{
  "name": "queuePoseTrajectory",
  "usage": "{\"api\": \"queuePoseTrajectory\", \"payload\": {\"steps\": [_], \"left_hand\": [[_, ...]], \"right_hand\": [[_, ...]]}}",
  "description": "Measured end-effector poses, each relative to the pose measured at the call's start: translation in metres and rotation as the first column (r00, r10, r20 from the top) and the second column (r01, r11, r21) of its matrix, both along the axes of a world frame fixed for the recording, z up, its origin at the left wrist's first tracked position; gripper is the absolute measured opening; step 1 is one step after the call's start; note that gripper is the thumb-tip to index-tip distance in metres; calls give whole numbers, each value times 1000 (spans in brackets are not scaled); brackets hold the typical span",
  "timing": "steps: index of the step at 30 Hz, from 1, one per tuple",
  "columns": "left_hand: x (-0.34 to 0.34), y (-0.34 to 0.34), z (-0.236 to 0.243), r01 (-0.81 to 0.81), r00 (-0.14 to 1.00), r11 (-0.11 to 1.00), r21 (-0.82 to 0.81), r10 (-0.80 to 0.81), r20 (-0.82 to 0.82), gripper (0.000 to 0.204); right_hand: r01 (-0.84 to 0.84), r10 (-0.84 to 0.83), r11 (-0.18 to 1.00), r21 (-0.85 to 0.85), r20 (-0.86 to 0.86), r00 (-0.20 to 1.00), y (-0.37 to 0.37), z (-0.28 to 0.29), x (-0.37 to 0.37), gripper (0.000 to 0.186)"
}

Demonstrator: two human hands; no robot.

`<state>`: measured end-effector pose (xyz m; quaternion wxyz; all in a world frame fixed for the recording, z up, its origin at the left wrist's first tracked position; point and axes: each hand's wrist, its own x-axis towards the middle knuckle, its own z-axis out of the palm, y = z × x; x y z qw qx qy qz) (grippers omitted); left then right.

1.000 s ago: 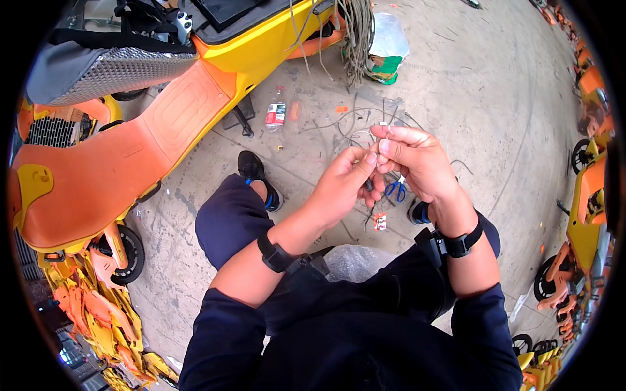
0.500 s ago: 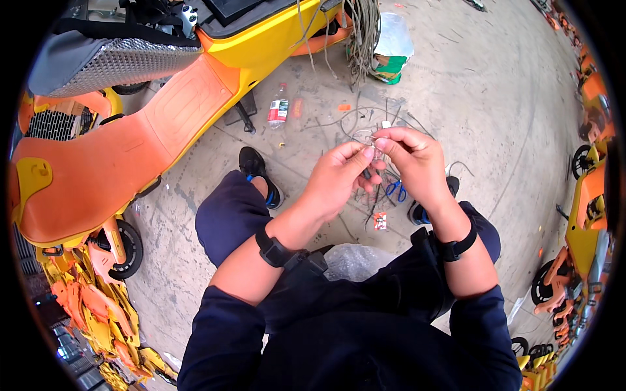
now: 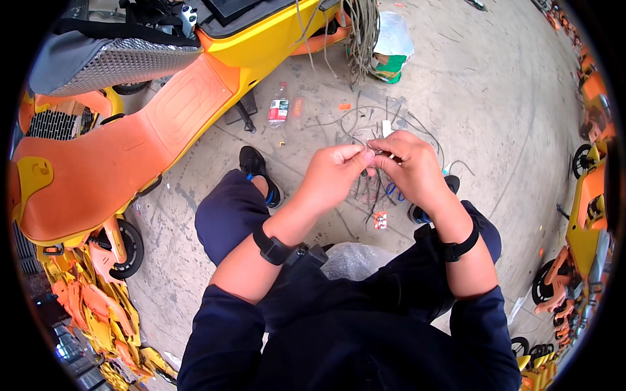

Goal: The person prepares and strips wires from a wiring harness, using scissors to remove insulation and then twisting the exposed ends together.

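My left hand (image 3: 332, 171) and my right hand (image 3: 410, 169) meet above the floor between my feet, both with fingertips pinched around thin wires (image 3: 369, 149), whose ends are too small to make out. Beneath them lie loose grey cables (image 3: 438, 148), a white strip (image 3: 386, 128), blue-handled scissors (image 3: 394, 192) partly hidden by my right hand, and a small orange-and-white packet (image 3: 380, 220). Bubble wrap (image 3: 352, 259) is visible between my legs.
A yellow-and-orange scooter (image 3: 117, 163) stands at left, hung with grey cables (image 3: 362, 45). A plastic bottle (image 3: 278, 107) lies near it, with a silver-and-green bag (image 3: 391, 52) farther back. Stacked scooter panels (image 3: 91, 306) fill the lower left; more scooters (image 3: 577, 234) line the right edge.
My hands have drawn closer and lower, fingers now more curled over the wires. My right hand has tilted inward, with its back more to the camera.
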<state>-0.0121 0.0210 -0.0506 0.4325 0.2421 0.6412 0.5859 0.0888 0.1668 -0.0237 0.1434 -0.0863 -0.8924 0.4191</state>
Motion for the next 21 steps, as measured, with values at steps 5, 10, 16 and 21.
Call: {"api": "queuePoseTrajectory", "payload": {"steps": [5,10,16,21], "left_hand": [[-1,-2,12,104,980,981,-165,-129,-149,27],[-3,-2,9,92,993,965,-244,-107,-50,27],[-2,0,20,-27,996,977,-212,8,-89,29],[-8,0,16,-123,934,990,65,93,345,33]], "right_hand": [[-31,33,989,147,-10,999,-2,-3,0,32],[-69,104,957,280,-114,988,-5,-18,-2,34],[14,56,956,294,-228,972,-10,-19,-9,24],[83,-3,970,230,-326,945,-10,-9,-13,17]]}}
